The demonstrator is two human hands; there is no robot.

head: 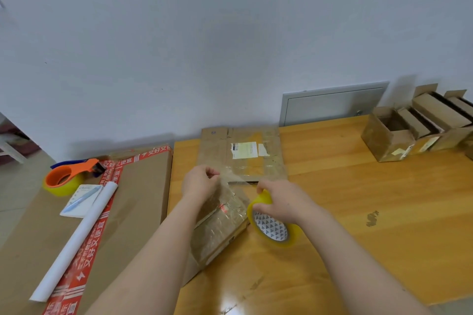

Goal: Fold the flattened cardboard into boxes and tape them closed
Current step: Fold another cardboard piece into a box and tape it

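Now you're taping: left hand (201, 181) pinches the tape end (226, 178), right hand (281, 199) grips the tape roll (272, 227). Next, press it onto the cardboard box (220, 222).

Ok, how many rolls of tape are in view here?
2. One yellow roll is held by the right hand beside the box; the other roll sits in the orange dispenser on the large carton at left. No others show.

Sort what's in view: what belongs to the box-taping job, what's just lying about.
In use: small brown cardboard box; yellow-rimmed roll of clear tape, gripped by right hand; clear tape strip, pinched by left hand; flattened brown cardboard sheet behind.
Lying about: orange tape dispenser; white paper roll; white notepad with blue pen.
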